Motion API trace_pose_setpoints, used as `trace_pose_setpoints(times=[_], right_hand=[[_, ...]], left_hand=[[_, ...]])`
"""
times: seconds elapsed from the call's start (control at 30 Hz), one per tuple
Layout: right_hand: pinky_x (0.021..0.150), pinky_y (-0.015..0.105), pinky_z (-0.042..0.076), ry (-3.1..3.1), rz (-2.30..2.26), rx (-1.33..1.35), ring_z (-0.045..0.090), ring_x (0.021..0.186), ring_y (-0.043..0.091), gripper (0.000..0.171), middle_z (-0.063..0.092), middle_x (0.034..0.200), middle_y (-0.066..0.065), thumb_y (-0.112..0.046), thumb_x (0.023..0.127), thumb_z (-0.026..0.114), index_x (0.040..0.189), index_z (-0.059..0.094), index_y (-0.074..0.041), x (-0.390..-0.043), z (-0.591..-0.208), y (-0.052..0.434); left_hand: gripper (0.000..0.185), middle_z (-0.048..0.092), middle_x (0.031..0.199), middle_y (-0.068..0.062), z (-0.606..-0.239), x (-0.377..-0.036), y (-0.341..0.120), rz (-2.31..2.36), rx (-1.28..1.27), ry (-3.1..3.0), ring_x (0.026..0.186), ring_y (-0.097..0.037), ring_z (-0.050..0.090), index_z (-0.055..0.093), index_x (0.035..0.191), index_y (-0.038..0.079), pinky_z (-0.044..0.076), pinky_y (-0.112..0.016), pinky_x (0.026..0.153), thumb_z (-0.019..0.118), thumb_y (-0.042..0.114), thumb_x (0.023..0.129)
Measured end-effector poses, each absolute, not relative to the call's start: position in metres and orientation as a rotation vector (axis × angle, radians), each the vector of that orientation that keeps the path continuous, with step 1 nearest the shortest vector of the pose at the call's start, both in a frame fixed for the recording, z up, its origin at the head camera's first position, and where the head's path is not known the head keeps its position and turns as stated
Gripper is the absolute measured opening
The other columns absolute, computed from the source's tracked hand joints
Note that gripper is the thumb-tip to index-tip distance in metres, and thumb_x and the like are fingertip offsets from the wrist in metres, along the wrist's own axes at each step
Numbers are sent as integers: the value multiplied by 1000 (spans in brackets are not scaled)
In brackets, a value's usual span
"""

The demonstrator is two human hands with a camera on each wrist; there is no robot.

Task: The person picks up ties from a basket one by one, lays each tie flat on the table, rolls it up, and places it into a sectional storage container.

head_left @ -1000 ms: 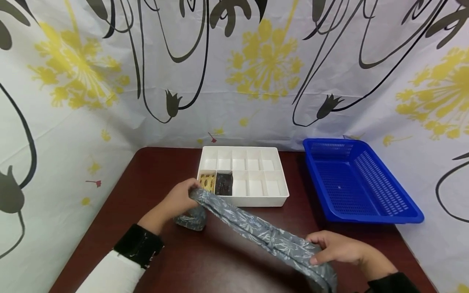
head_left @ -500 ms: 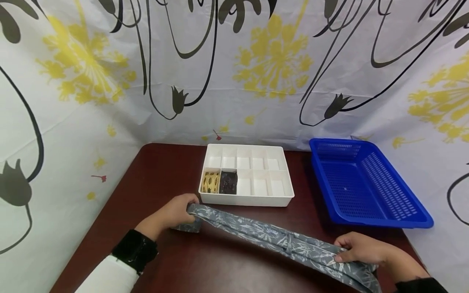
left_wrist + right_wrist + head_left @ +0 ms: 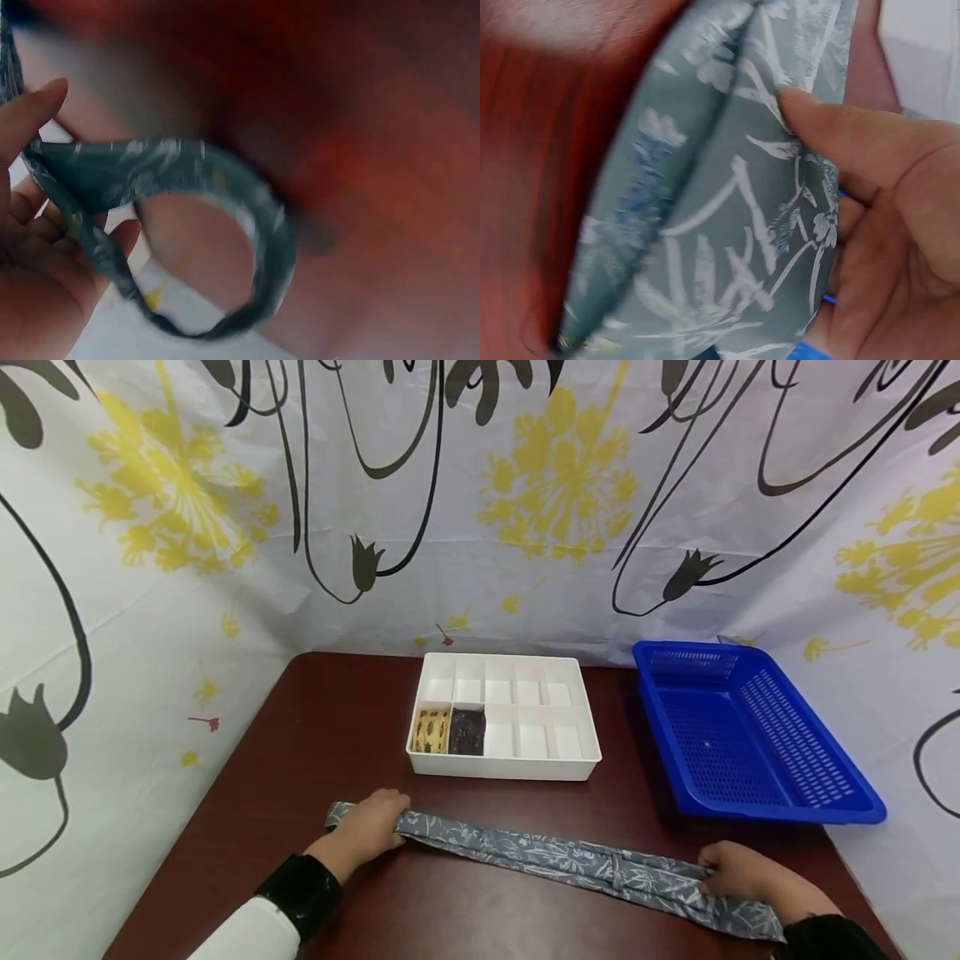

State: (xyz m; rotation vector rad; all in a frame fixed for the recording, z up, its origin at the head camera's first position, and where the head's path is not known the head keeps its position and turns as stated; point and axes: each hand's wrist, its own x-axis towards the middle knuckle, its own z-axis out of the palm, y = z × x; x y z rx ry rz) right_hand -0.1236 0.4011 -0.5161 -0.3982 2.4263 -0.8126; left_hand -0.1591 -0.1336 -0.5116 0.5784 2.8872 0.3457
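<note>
a white cloth backdrop (image 3: 450, 527) printed with yellow flower heads and dark curling stems hangs behind and to both sides of the work. below it spreads a dark reddish-brown table (image 3: 300, 735), its surface shiny near the front. at the table's right side sits a blue plastic basket (image 3: 720, 735) with slotted walls. to its left, near the back edge and well apart from the basket, lies a white tray (image 3: 502, 767) divided into two rows of five compartments. in front of the tray a long grey-green cloth strip (image 3: 555, 860), patterned with pale leaves and creased lengthwise, runs between the two hands, its right end nearer the front edge; whether its middle touches the table, i cannot tell. the right hand (image 3: 738, 872) pinches the strip close to its right end, thumb laid over the upper face and fingers behind. the left hand (image 3: 369, 827) holds the other end between thumb and fingers, the gap closed down to the cloth; past that hold, the left wrist view shows the strip curling round in a loop, partly blurred. a black cuff (image 3: 302, 893) circles the left wrist. smallest are two bundles in the tray's near row: a dark bundle (image 3: 467, 732) in the second compartment from the left, and just beside it, in the leftmost, a yellow patterned bundle (image 3: 432, 732).
</note>
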Motion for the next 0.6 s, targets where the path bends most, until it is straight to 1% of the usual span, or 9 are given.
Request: trace_pose_setpoints(times=[0.07, 0.13, 0.23, 0.33, 0.47, 0.53, 0.6], right_hand=[[56, 29, 35, 2487, -786, -366, 42, 62, 6, 12, 50, 72, -4, -6, 82, 69, 81, 57, -6, -121, -525, 405], [57, 31, 40, 2518, -792, -309, 48, 65, 9, 11, 57, 76, -2, -6, 84, 69, 86, 58, -4, -119, -533, 407], [59, 35, 43, 2566, -815, -216, 54, 69, 15, 13, 62, 81, 2, -7, 85, 68, 91, 58, -3, -116, -542, 408], [63, 39, 47, 2686, -749, -157, 58, 75, 21, 16, 63, 86, 5, -9, 84, 70, 95, 60, -2, -113, -545, 402], [74, 47, 51, 3035, -523, -223, 62, 91, 31, 27, 64, 97, 9, -14, 79, 75, 102, 66, -3, -101, -547, 381], [78, 49, 51, 3207, -447, -331, 61, 96, 33, 34, 64, 102, 11, -17, 76, 79, 105, 68, -3, -93, -552, 366], [82, 50, 51, 3297, -457, -457, 60, 103, 35, 44, 64, 111, 13, -21, 74, 82, 111, 68, -4, -85, -557, 353]], left_hand=[[37, 61, 100, -10, -520, -158, -131, 367, 564, 2888, 100, -29, 57, 62, 98, 6, 49, -44, 84, 85, 14, 70], [39, 61, 102, -10, -526, -157, -131, 380, 540, 2888, 102, -30, 56, 62, 99, 6, 49, -44, 85, 85, 17, 70], [41, 61, 104, -10, -532, -154, -134, 390, 488, 2883, 106, -31, 56, 62, 103, 6, 48, -46, 88, 84, 21, 71], [43, 61, 109, -11, -535, -151, -137, 396, 445, 2876, 113, -34, 54, 62, 107, 7, 46, -48, 93, 82, 26, 74], [53, 59, 118, -14, -527, -146, -146, 476, 412, 2861, 118, -36, 51, 61, 115, 6, 45, -51, 94, 81, 32, 74], [56, 58, 119, -15, -518, -143, -154, 486, 405, 2870, 117, -38, 50, 61, 118, 4, 45, -53, 93, 80, 33, 75], [55, 58, 119, -19, -508, -142, -164, 461, 383, 2889, 116, -41, 50, 61, 120, 0, 44, -55, 92, 78, 32, 78]])
